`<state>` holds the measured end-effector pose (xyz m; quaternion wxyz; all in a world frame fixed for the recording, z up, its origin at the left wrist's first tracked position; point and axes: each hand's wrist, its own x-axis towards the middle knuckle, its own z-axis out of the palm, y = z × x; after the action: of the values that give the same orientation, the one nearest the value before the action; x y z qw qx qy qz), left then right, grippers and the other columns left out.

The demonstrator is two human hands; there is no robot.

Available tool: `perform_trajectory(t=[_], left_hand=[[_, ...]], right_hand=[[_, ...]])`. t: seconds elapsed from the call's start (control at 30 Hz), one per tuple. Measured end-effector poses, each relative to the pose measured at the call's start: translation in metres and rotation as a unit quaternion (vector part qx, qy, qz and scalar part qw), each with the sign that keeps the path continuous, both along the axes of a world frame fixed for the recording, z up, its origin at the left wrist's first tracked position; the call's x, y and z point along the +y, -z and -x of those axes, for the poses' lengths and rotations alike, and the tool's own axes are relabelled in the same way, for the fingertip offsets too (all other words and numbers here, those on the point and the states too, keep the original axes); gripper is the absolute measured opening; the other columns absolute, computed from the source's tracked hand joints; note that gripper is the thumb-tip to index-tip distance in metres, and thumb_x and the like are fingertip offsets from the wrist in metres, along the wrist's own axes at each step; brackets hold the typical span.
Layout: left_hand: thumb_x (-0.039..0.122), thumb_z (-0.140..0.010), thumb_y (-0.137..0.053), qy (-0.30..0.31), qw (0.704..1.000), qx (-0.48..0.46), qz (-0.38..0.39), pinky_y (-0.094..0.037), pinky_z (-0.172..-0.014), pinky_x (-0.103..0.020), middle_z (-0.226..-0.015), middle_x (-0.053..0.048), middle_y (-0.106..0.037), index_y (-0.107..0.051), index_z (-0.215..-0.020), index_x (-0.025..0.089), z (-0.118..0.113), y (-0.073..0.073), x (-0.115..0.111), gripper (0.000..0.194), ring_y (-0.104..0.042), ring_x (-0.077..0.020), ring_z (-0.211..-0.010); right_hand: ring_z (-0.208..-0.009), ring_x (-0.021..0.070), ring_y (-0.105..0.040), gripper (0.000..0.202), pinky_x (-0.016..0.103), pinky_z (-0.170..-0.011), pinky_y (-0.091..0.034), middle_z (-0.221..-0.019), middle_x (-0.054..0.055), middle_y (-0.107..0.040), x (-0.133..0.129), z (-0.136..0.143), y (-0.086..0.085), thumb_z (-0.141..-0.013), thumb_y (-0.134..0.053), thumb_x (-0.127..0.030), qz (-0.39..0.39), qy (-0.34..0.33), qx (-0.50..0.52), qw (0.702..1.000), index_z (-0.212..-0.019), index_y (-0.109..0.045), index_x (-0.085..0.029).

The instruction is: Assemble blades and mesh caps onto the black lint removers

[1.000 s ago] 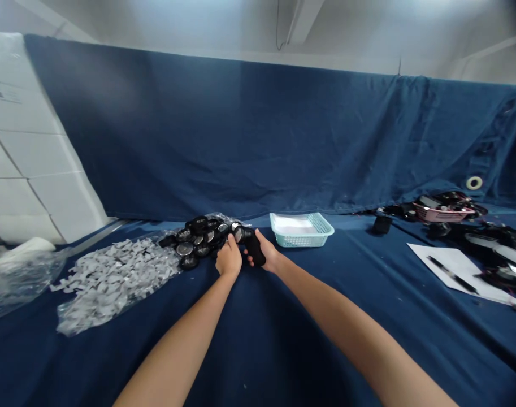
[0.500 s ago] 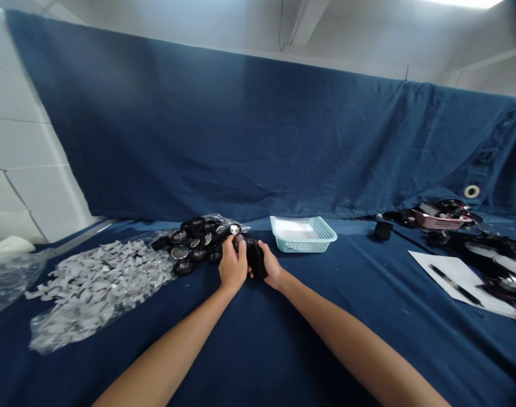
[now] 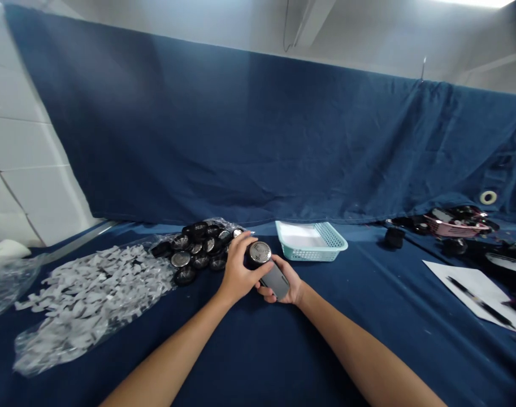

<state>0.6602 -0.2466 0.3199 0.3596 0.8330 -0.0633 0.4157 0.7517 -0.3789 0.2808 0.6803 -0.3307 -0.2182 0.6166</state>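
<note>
A small handheld electric shaver (image 3: 275, 281) with a grey body is in my right hand (image 3: 290, 285), fingers wrapped around it. At its upper end sits a round, perforated metal shaver head (image 3: 260, 252) with a dark rim. My left hand (image 3: 237, 267) curves around that head, thumb at the near side and fingers over the far side. Just left of my left hand lies a heap of round black shaver heads (image 3: 199, 261) with shiny metal faces, partly on clear plastic.
On the left, a clear bag (image 3: 99, 294) spills many small grey-white plastic pieces. A light-blue basket (image 3: 312, 254) with white paper inside stands beyond my right hand. Farther right are a sheet of paper (image 3: 473, 291), a pen (image 3: 480, 301) and a pink basket (image 3: 455, 227) of dark parts.
The shaver has been turned, so its grey face and perforated round head now show. Both hands have shifted slightly right and nearer, and my left fingers have spread around the head.
</note>
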Motion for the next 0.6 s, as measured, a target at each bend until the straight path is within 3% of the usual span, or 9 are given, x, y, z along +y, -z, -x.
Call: perform_trajectory(t=[0.17, 0.27, 0.37, 0.5, 0.6], left_hand=[[0.027, -0.062, -0.079, 0.176, 0.977, 0.118, 0.014, -0.035, -0.109, -0.046, -0.137, -0.009, -0.048, -0.059, -0.110, 0.024, 0.003, -0.028, 0.009, 0.052, -0.045, -0.0287, -0.127], [0.027, -0.059, -0.080, 0.231, 0.953, 0.188, 0.062, -0.042, -0.102, -0.046, -0.137, -0.009, -0.050, -0.060, -0.110, 0.023, 0.003, -0.033, 0.017, 0.055, -0.053, -0.0288, -0.120], [0.027, -0.062, -0.078, 0.221, 0.948, 0.207, 0.101, -0.045, -0.099, -0.044, -0.135, -0.009, -0.053, -0.060, -0.110, 0.024, 0.001, -0.026, 0.023, 0.052, -0.056, -0.0286, -0.117], [0.031, -0.068, -0.075, 0.141, 0.970, 0.177, 0.089, -0.051, -0.090, -0.038, -0.116, -0.006, -0.064, -0.057, -0.115, 0.024, -0.008, -0.007, 0.028, 0.051, -0.063, -0.0235, -0.103], [0.035, -0.071, -0.074, 0.084, 0.984, 0.136, 0.079, -0.047, -0.095, -0.040, -0.115, -0.006, -0.062, -0.056, -0.114, 0.023, -0.015, 0.005, 0.034, 0.048, -0.060, -0.0236, -0.106]], right_hand=[[-0.049, 0.0149, -0.049, 0.067, 0.024, -0.040, -0.034, -0.076, 0.010, -0.061, -0.002, 0.002, 0.002, -0.087, -0.015, -0.069, 0.005, -0.053, 0.015, 0.998, -0.081, -0.054, -0.015], [-0.050, 0.0162, -0.051, 0.063, 0.025, -0.041, -0.035, -0.076, 0.011, -0.062, -0.001, 0.001, 0.003, -0.088, -0.017, -0.068, 0.013, -0.063, 0.020, 0.998, -0.078, -0.052, -0.016], [-0.051, 0.0156, -0.051, 0.061, 0.024, -0.043, -0.036, -0.076, 0.011, -0.062, 0.003, 0.001, 0.003, -0.090, -0.018, -0.066, 0.022, -0.052, 0.025, 0.998, -0.080, -0.052, -0.016], [-0.055, 0.0160, -0.054, 0.056, 0.023, -0.046, -0.038, -0.080, 0.011, -0.063, 0.009, 0.002, 0.004, -0.092, -0.022, -0.063, 0.020, -0.012, 0.033, 0.999, -0.087, -0.053, -0.017], [-0.064, 0.0169, -0.059, 0.056, 0.026, -0.054, -0.045, -0.087, 0.012, -0.065, 0.011, 0.004, 0.005, -0.093, -0.026, -0.063, 0.009, 0.028, 0.039, 0.999, -0.095, -0.056, -0.016]])
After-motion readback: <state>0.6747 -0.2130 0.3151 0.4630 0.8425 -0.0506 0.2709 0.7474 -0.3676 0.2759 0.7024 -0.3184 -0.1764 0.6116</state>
